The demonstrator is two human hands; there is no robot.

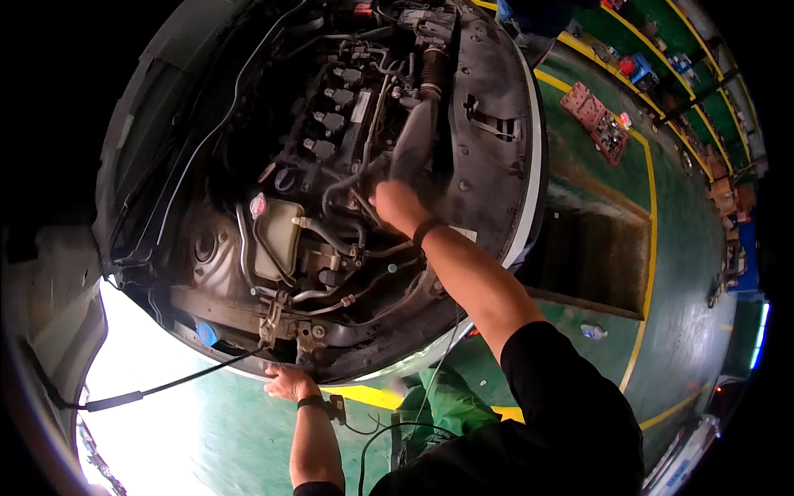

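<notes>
An open engine bay (331, 116) fills the upper middle, with ignition coils, hoses and a pale coolant reservoir (277, 240) with a pinkish cap. My right hand (399, 207) reaches into the bay among dark hoses (347, 219), right of the reservoir, fingers curled down; what they hold is hidden. My left hand (289, 380) grips the car's front edge (364, 370) near the bottom middle, below a blue washer cap (207, 335). A thin black rod (182, 380) slants up toward the front of the bay from the lower left.
Right of the car are a floor pit (604, 264) edged in yellow, an open red tool case (591, 116) and shelving (686, 83) with assorted items. Cables (364, 450) hang below by my legs. Part of another person (529, 16) shows at the top.
</notes>
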